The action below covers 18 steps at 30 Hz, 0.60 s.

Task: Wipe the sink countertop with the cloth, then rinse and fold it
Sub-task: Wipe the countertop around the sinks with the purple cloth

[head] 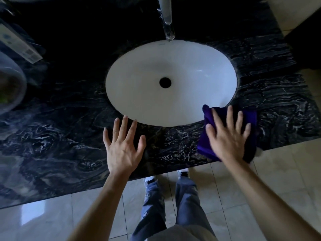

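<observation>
A purple cloth (250,117) lies on the dark marbled countertop (60,145), at the front right of the white oval sink (147,80). My right hand (227,134) presses flat on the cloth with fingers spread. One corner of the cloth reaches over the sink's rim. My left hand (123,145) lies flat on the bare countertop in front of the sink, fingers spread and holding nothing. A chrome faucet (167,18) stands behind the sink, with its spout over the basin.
A flat box (19,44) and a clear round container (10,84) sit on the far left of the countertop. The counter's front edge runs just below my hands, with tiled floor (286,180) and my legs beneath. A dark cabinet (305,40) is at the right.
</observation>
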Each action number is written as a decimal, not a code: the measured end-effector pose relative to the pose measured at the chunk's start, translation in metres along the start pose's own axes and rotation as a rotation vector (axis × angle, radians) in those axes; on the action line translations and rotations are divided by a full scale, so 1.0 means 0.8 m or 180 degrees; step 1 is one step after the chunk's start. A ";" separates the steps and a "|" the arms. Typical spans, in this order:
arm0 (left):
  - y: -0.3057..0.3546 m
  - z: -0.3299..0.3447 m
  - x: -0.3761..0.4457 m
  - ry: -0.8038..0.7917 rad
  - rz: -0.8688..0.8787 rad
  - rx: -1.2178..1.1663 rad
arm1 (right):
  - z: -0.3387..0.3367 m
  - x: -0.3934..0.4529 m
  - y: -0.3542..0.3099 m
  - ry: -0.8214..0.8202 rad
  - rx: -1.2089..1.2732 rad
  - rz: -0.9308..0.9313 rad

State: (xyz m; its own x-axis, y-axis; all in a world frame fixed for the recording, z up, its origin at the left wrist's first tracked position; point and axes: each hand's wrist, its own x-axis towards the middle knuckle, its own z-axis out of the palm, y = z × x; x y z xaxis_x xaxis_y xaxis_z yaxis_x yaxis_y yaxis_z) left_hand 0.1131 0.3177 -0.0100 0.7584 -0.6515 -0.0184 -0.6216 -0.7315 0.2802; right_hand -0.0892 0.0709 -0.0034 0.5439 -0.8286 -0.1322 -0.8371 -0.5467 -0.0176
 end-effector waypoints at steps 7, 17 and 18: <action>-0.002 -0.001 -0.001 0.0189 0.0009 -0.0160 | 0.018 -0.113 -0.204 -0.0036 0.0389 -0.1406; -0.007 0.000 -0.001 0.0113 0.0016 -0.0098 | 0.000 0.023 0.031 0.0120 -0.0085 -0.0620; -0.006 0.000 -0.001 0.0118 -0.0011 -0.0089 | -0.003 0.030 0.044 0.0071 -0.0030 -0.0403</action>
State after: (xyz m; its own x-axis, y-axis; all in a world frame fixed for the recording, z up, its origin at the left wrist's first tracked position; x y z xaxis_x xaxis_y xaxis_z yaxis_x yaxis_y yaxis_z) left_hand 0.1151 0.3217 -0.0117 0.7677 -0.6406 0.0159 -0.6135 -0.7275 0.3070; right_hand -0.1055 0.0316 -0.0049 0.6464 -0.7554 -0.1074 -0.7612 -0.6481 -0.0235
